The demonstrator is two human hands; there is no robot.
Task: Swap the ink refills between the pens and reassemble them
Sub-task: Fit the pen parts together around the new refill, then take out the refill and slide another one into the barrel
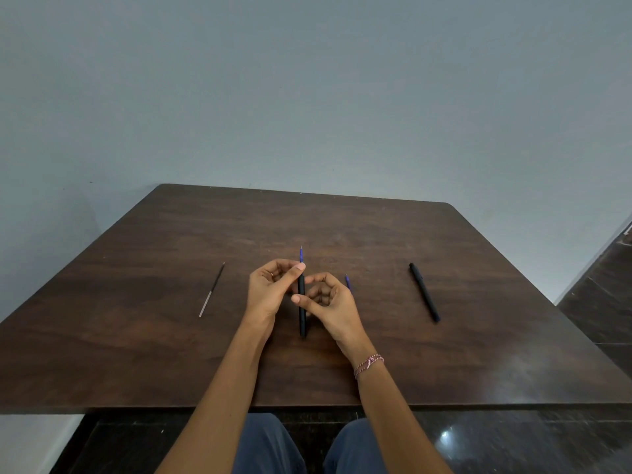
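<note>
A black pen barrel (302,318) stands nearly upright over the middle of the brown table (478,354), with a blue refill tip (301,254) sticking out of its top. My left hand (270,290) pinches the barrel near its upper end. Lower down, my right hand (330,304) holds the same barrel with thumb and curled fingers. A small blue piece (347,282) shows just behind my right hand; whether the hand holds it I cannot tell. A loose thin refill (212,289), dark with a pale end, lies to the left. A second black pen (424,292) lies to the right.
The table's far edge meets a plain grey wall (307,97). Dark tiled floor (602,302) runs along the right side. My knees (273,446) show below the table's near edge.
</note>
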